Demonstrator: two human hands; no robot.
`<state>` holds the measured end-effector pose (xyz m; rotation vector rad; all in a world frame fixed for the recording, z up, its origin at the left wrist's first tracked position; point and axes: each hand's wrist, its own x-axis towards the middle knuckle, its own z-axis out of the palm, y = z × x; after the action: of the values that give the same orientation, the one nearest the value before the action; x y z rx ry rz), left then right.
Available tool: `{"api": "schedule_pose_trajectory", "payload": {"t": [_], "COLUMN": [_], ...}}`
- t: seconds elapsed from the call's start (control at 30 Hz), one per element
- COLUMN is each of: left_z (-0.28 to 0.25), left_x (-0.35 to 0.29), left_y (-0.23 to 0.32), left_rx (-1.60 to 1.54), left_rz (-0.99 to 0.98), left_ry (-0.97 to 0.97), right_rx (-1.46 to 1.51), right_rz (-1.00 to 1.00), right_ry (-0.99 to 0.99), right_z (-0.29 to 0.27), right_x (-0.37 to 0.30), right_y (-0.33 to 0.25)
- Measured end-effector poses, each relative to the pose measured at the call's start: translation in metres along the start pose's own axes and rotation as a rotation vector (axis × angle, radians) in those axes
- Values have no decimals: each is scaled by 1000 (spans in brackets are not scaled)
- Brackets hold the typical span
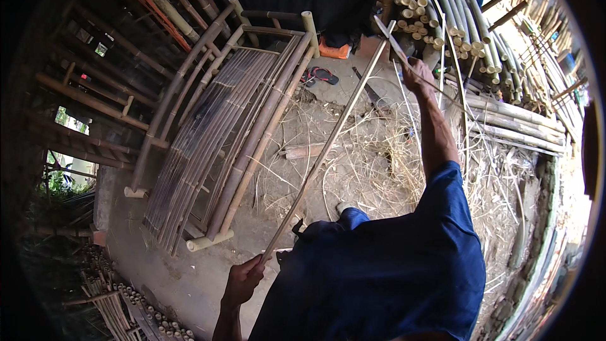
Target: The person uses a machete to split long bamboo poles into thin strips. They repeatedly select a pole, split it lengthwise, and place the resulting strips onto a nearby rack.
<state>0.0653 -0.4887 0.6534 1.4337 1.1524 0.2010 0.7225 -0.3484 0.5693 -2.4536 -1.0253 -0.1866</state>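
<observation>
My left hand (pixel 243 281), low in the view, is closed around the near end of a long bamboo strip (pixel 320 163). The strip slants up and to the right, its far end close to my right hand (pixel 420 77). That hand is closed on what looks like a knife (pixel 390 36), its flat blade pointing up and left across the strip's far end. A thin dark length, perhaps its handle, trails from the hand to the right. Whether blade and strip touch, I cannot tell.
A bamboo bench (pixel 243 145) with a slatted seat stands left. Shavings (pixel 404 164) litter the ground, with a saw (pixel 372 91) and sandals (pixel 324 76) beyond. Stacked bamboo poles (pixel 454 12) fill the upper right; more poles (pixel 145 316) lie lower left.
</observation>
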Motion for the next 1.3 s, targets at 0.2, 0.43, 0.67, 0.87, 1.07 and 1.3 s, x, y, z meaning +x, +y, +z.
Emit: {"api": "schedule_pose_trajectory", "payload": {"t": [0.2,0.43,0.67,0.87,1.07,1.3], "left_z": [-43,31,52,9,43,57], "left_x": [-87,127,168,80,126,185], "left_y": [-71,-24,13,-37,-5,2], "left_rx": [-28,253,-50,-205,-220,117], "left_rz": [-108,207,44,-96,42,141], "left_ry": [190,173,-72,-311,-111,87], "right_rx": [227,988,1384,1180,291,333], "right_rz": [294,257,352,298,-346,-601], "right_ry": [44,-584,-782,-642,-442,-705], "right_z": [-59,18,71,83,58,10], "right_x": [39,-174,-278,-157,-174,-302], "right_y": [80,-91,-181,-162,-141,-150]}}
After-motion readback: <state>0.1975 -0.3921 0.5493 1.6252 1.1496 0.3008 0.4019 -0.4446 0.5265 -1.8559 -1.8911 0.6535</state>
